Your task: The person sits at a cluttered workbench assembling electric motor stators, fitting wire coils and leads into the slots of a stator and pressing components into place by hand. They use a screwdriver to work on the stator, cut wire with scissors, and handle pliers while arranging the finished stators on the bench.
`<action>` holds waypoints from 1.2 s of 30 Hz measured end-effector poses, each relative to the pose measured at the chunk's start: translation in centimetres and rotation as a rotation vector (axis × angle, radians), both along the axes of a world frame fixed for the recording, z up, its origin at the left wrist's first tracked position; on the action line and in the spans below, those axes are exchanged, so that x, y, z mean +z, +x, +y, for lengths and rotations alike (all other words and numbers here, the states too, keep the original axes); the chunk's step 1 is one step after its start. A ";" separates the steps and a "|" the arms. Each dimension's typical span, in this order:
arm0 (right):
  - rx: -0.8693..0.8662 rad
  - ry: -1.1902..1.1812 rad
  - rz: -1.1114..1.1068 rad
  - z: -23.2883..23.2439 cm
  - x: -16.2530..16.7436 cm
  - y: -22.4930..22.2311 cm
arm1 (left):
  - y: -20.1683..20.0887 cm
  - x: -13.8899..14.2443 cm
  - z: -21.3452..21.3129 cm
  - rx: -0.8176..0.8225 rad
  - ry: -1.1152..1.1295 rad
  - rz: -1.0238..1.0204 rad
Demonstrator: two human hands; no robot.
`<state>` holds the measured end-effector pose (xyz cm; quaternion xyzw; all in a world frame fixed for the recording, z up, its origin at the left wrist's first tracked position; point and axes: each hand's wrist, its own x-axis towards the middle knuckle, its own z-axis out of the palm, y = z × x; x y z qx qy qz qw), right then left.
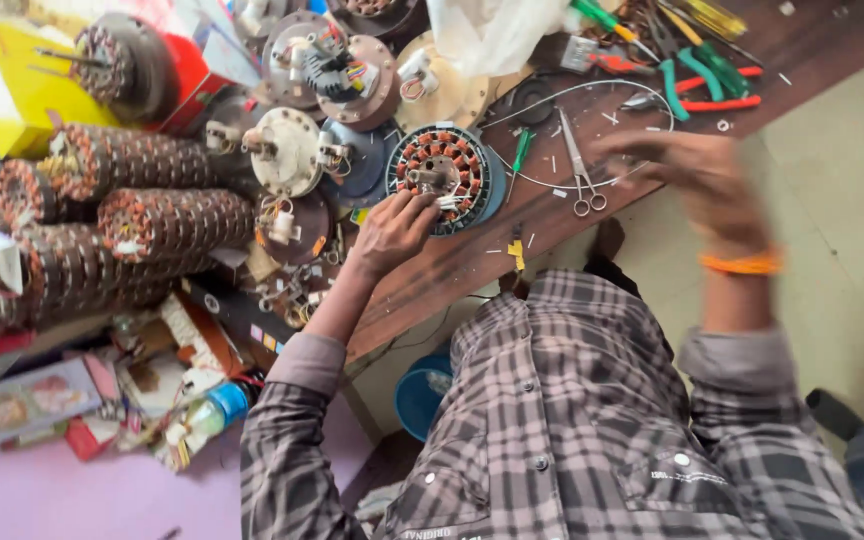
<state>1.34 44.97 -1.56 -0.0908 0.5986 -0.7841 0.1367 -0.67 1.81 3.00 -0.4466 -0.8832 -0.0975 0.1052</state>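
Observation:
A round fan stator [444,172] with copper windings and a central shaft lies on the wooden workbench [472,265]. My left hand [392,232] grips its near rim with curled fingers, beside some white leads. My right hand [700,180], with an orange band on the wrist, hovers blurred above the bench's edge, right of a pair of scissors [580,172]. The blur hides whether it holds anything. A thin loop of wire [592,95] curves across the bench behind the scissors.
Stacks of wound stators [142,215] and several motor plates [287,150] crowd the bench's left part. Green and red pliers [702,85] lie at the far right. A blue bucket [420,395] stands below the bench. Boxes and a bottle [207,412] lie lower left.

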 end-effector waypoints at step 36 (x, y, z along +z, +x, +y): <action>-0.134 -0.249 -0.096 -9.3 3.2 -6.4 | 0.7 -4.3 1.6 0.258 0.022 0.139</action>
